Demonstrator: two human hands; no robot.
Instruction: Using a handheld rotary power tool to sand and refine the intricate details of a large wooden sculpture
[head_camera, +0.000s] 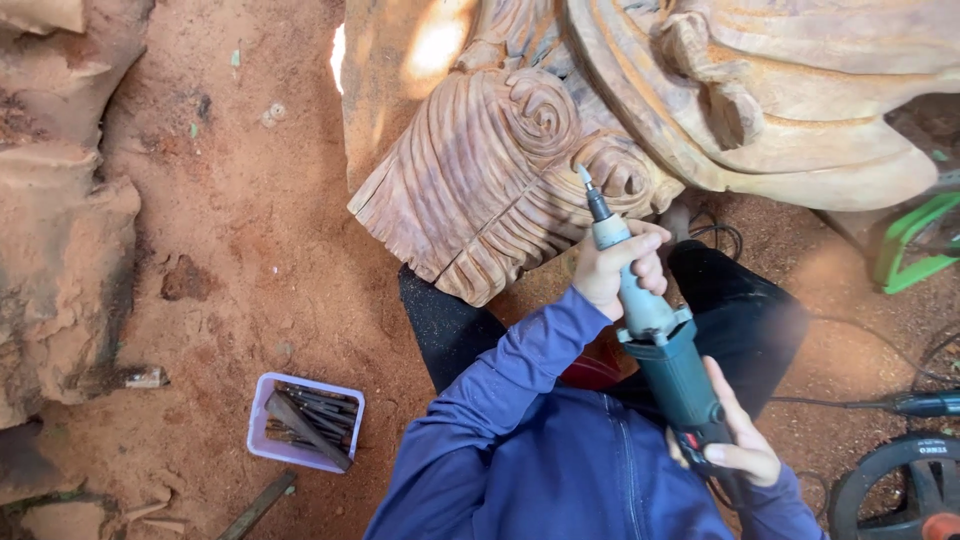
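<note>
A teal die grinder (665, 350) with a long slender neck and small burr tip is held in both hands. The left hand (618, 268) has its fingers wrapped tight around the pale neck; the right hand (738, 440) clamps the dark rear body. The burr touches, or sits just off, a spiral scroll on the wood carving (560, 150), a pale, ridged, fluted mass of curls and grooves resting on the red earth floor (250, 230). Blue sleeves and dark trousers show below. Near the floor's lower left lies a shallow lilac plastic tray (305, 422) of dark metal chisels. A black cable (900, 403) runs at the right.
</note>
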